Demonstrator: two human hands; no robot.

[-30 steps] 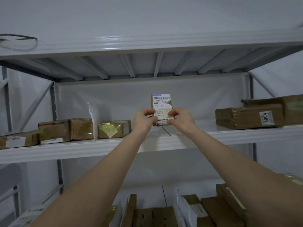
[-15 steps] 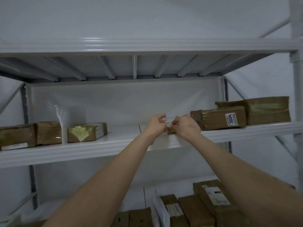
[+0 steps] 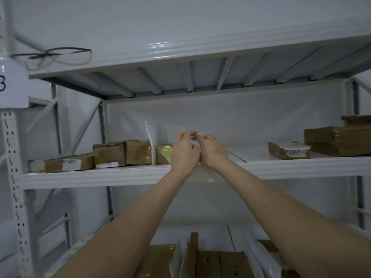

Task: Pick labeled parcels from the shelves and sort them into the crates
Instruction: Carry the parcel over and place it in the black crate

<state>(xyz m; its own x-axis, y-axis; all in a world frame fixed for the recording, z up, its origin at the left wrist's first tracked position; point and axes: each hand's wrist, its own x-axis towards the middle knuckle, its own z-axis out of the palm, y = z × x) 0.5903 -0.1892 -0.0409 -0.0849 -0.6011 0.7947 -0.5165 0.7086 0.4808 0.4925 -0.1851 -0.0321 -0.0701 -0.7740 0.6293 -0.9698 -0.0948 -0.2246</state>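
At the far left a white perforated steel post (image 3: 12, 177) carries a white paper sign with a dark digit (image 3: 12, 85). The white metal shelf (image 3: 100, 178) runs across the whole view, and its front lip passes under both wrists. On its left part these lie close together: a flat brown parcel with white labels (image 3: 62, 164), a brown taped cardboard box (image 3: 109, 154), a second brown wrapped box (image 3: 138, 152), an upright white plastic bag (image 3: 151, 141) and a yellow-green wrapped parcel (image 3: 163, 155). The right end of that last parcel is hidden behind the left hand (image 3: 183, 153).

The right hand (image 3: 212, 151) touches the left one. Both are raised over the shelf lip with their backs toward the camera. The grip of each hand is curled, and the fingertips of both meet at the top. I cannot tell whether they pinch anything, because the hands cover the space between them.

To the right of the hands there is open shelf surface up to a flat brown parcel with a printed white label (image 3: 289, 151). Near it, at the right edge, is a stack of brown cardboard boxes (image 3: 337, 140). There is much free height under the white upper shelf (image 3: 200, 49).

One second ago both hands held a small labelled parcel upright above the shelf. Half a second ago they were low at the shelf lip. Now that small parcel cannot be seen, and the hands are in front of the yellow-green wrapped parcel.
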